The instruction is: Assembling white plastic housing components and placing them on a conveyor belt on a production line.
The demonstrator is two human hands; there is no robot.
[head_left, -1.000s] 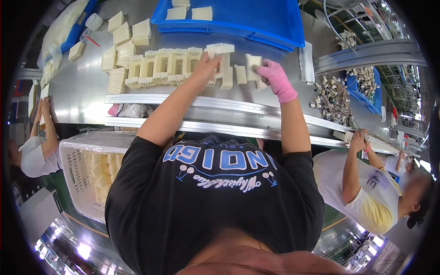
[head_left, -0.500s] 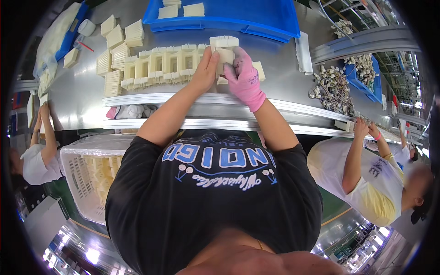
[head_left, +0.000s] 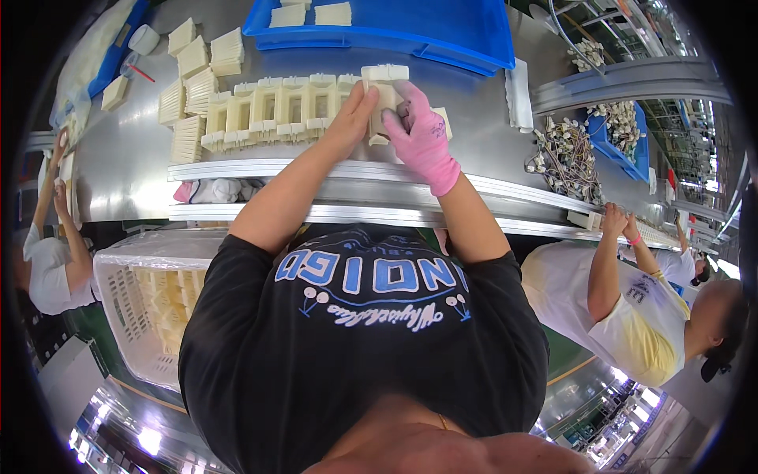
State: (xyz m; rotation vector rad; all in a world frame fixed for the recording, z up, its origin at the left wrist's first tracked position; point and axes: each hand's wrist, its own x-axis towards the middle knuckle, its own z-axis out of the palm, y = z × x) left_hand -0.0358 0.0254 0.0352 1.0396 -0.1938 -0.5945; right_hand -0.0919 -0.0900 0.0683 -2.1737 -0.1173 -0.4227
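Apparently it's a fitting step — the gloved right hand [head_left: 423,136] grips a cream block [head_left: 384,99] against the rightmost frame [head_left: 384,73] on the tabletop [head_left: 482,110], left hand [head_left: 350,123] touching alongside (its grip I can't tell) — with even pressure called for next.

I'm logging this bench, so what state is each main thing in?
Left hand: bare, against the end frame
Right hand: pink-gloved, fingers bent
End frame: between both hands
Other frames: lined up
Ribbed cream pieces: grouped
Blue tray: holding cream slabs
White basket: holding cream parts
Wired parts: heaped, tangled
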